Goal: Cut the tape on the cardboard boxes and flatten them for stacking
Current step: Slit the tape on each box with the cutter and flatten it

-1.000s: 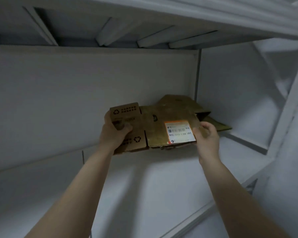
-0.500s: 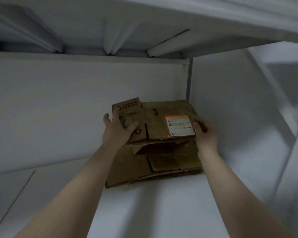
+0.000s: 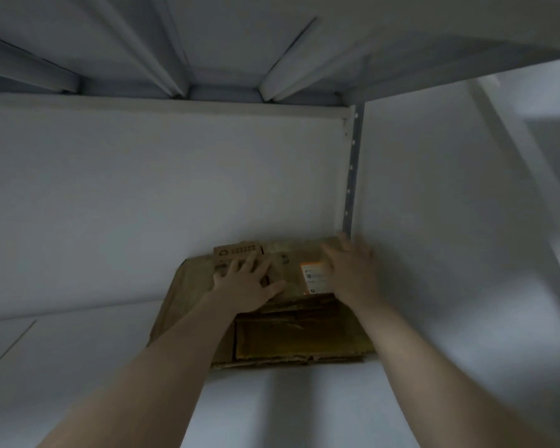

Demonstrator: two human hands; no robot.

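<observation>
A white shelf is filling the view, with a wall closing it behind, a side panel closing it at the right, and a drilled post standing in that back right corner. A stack of flattened cardboard is lying pushed into the corner, its far edge touching the wall. On top of it the flattened box is lying with its long axis running left to right along the wall, so it is sitting straight ahead of both hands and under them. The left hand is pressing on the box's left part with fingers straight and spread wide, gripping nothing. The right hand is lying over the box's right end, just beside the post; it is blurring, but its fingers seem extended and flat, not curled round anything. A white label is showing between the two hands, partly under the right one. This is looking like the stacking step, with the box already flat. The right hand is sitting nearer the corner, where the wall and panel are leaving no room; open shelf is lying to the left and toward the person, so withdrawing is likely calling for a pull straight back.
</observation>
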